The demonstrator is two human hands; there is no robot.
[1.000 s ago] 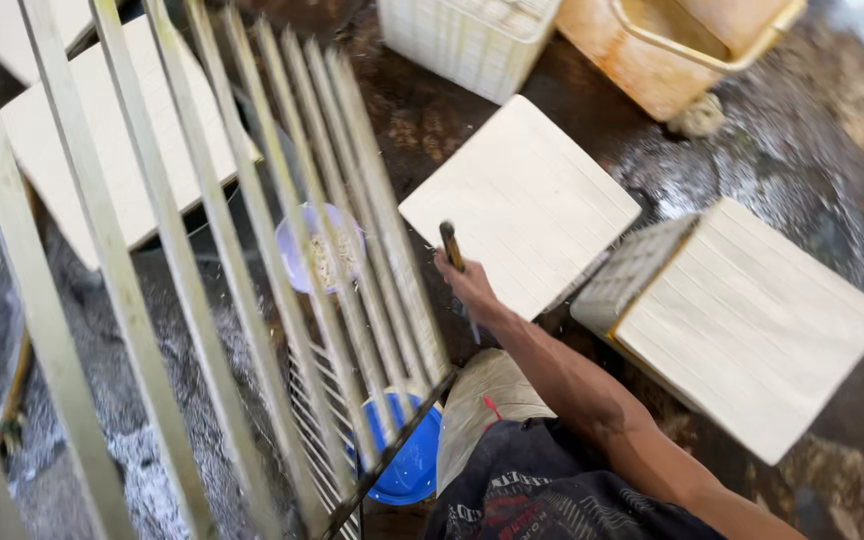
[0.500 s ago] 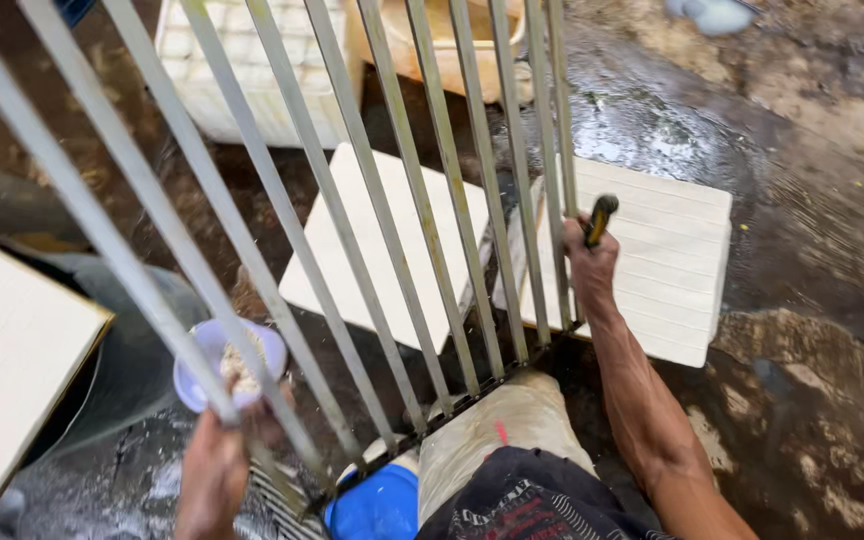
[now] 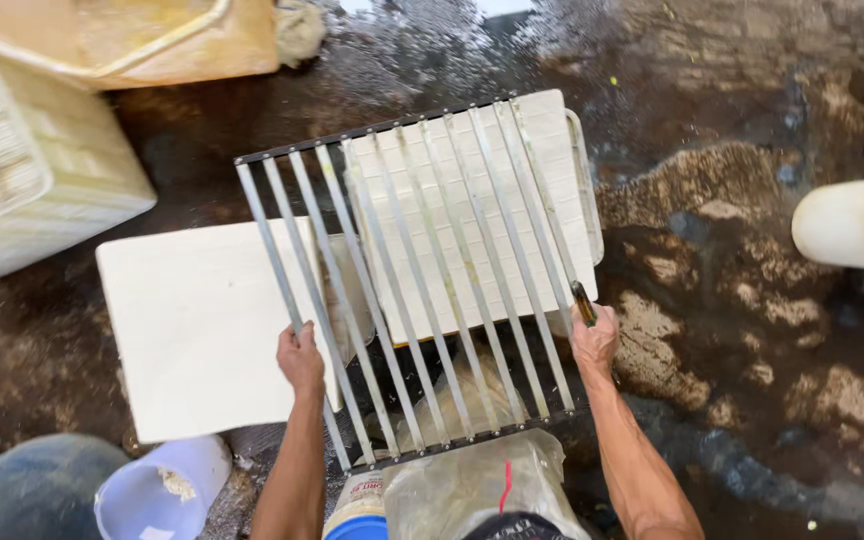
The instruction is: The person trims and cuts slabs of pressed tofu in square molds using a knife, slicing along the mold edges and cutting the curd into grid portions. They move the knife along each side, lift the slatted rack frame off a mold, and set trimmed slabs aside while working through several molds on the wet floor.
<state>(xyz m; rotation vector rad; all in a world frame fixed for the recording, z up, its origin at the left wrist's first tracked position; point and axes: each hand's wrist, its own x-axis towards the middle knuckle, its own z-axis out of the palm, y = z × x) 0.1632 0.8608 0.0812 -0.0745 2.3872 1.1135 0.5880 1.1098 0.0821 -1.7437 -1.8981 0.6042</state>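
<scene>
Hands grip a metal grid frame [image 3: 422, 290] on both sides: the left hand [image 3: 300, 358] closed around a bar, the right hand [image 3: 594, 340] clutching the edge along with a dark-handled tool [image 3: 583, 303]. The frame lies over two pale square slabs [image 3: 202, 330] on the wet floor [image 3: 752, 300].

Both forearms reach up from the near edge, bare and roughly parallel. The left hand [image 3: 301, 358] is curled in a closed grip, knuckles facing up. The right hand [image 3: 595, 340], a little farther out to the right, is a closed fist with the wrist straight.
</scene>
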